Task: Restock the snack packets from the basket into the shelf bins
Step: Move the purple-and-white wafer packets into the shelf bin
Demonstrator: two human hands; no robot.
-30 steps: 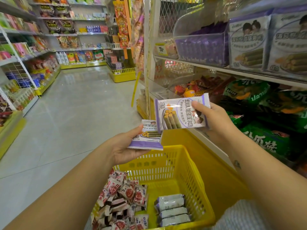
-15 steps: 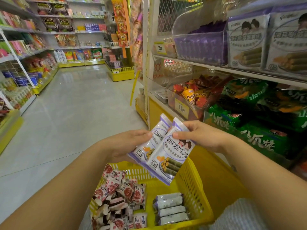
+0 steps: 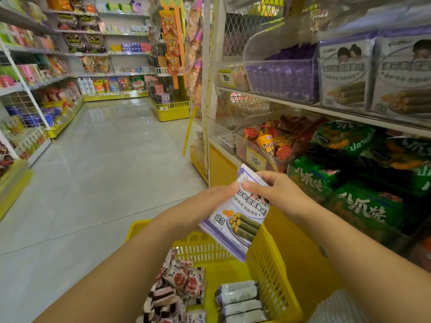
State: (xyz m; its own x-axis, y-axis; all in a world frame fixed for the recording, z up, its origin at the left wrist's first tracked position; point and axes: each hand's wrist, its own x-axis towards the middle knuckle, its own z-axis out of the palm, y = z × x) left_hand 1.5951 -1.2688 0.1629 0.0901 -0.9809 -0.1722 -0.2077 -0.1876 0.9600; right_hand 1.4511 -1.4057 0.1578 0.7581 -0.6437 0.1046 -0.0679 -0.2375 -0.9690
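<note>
Head view: right hand (image 3: 277,190) and left hand (image 3: 210,199) pinch the top of a purple packet (image 3: 240,220), possibly two stacked, above the yellow basket (image 3: 275,271). Risk: this thin edge pinch may slip while lifting to the clear bin (image 3: 282,75).

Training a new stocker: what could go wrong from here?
The right hand and left hand pinch the purple packets near their top end only; they could slip and drop, maybe missing the yellow basket. The clear bin above already looks fairly full of purple packs, so added ones might spill out.
</note>
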